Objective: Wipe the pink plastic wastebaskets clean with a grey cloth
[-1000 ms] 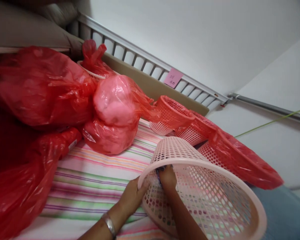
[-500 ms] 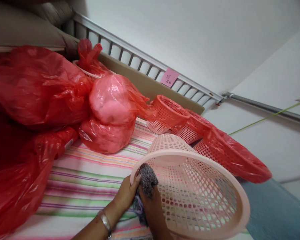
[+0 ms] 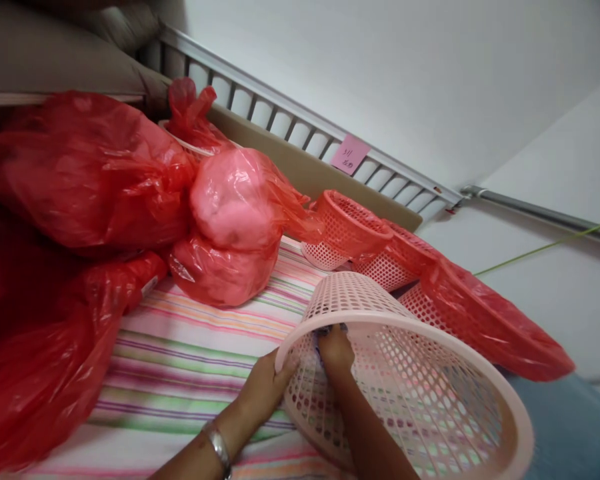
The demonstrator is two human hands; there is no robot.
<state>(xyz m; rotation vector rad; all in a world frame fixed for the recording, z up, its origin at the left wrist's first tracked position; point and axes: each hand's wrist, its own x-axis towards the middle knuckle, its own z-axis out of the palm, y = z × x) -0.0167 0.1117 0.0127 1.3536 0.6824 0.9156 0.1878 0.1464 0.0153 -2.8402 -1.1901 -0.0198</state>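
Gripping the rim of a pale pink mesh basket (image 3: 365, 300), the left hand (image 3: 263, 397) has its thumb hooked over the edge and its fingers folded against the outer wall. A metal bangle (image 3: 218, 448) sits on that wrist. The right hand (image 3: 336, 348) reaches inside the basket, just past the left thumb. Its fingers are curled and pressed to the inner wall, bunched over what looks like a dark cloth (image 3: 326, 331) (only a sliver shows above the knuckles). The basket lies on its side on a striped sheet (image 3: 195, 347), mouth toward the person, and holds nothing but that hand and cloth.

Held at one spot on the rim, the basket could roll or twist on the soft sheet if the right hand pushes hard. The thin lattice might also flex, or catch the cloth in its holes.

Just beyond the right hand, smaller red mesh baskets (image 3: 347, 230) lie nested on their sides, partly sheathed in red plastic wrap (image 3: 485, 327); the one open mouth looks empty. Beyond the left hand sits a tied red bag (image 3: 230, 203) with a pink bundle showing through it. Further to the left of that hand, the larger red bags (image 3: 70, 173) are too opaque to tell their contents. Farthest off runs a white slatted rail (image 3: 290, 127) carrying a pink note (image 3: 349, 155).
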